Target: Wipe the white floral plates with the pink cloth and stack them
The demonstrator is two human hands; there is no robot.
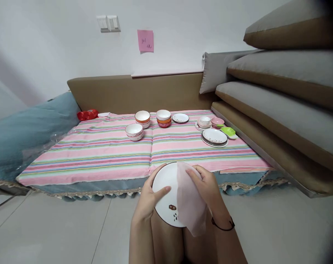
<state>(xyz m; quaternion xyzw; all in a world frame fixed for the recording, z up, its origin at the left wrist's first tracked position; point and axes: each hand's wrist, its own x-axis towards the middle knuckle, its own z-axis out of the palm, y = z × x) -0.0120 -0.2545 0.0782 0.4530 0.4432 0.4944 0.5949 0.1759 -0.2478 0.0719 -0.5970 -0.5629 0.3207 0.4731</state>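
While the left hand (149, 198) grips the rim of a white plate (166, 200) above the person's knees, thumb on its face, the right hand (207, 187) presses a pale pink cloth (189, 209) flat on it, fingers closed over the fabric. Beyond, stacked bowls (142, 118) and plates (214, 137) sit on the striped sheet (100, 154), well apart.
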